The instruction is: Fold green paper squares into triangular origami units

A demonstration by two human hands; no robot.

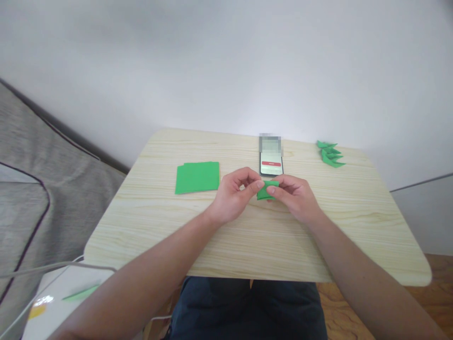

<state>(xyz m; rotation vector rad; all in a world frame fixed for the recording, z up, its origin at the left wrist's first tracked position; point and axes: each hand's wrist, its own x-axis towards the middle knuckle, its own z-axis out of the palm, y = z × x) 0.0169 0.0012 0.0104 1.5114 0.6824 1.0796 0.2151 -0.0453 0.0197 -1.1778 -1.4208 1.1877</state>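
Observation:
A small folded piece of green paper (264, 192) is held just above the middle of the table. My left hand (236, 192) pinches its left side between thumb and fingers. On its right side, the thumb of my right hand (294, 194) presses on the front face, with the fingers behind. Parts of the paper are hidden by both thumbs. Left of my hands lies a stack of green paper sheets (197, 177). Several folded green paper shapes with pointed ends (330, 155) sit in a cluster at the back right.
A phone (271, 163) with a lit screen lies just beyond my hands. The pale wooden table (354, 236) backs against a white wall (226, 66). Grey fabric (67, 189) is at the left. A white surface (53, 302) with cables stands below the table's left corner.

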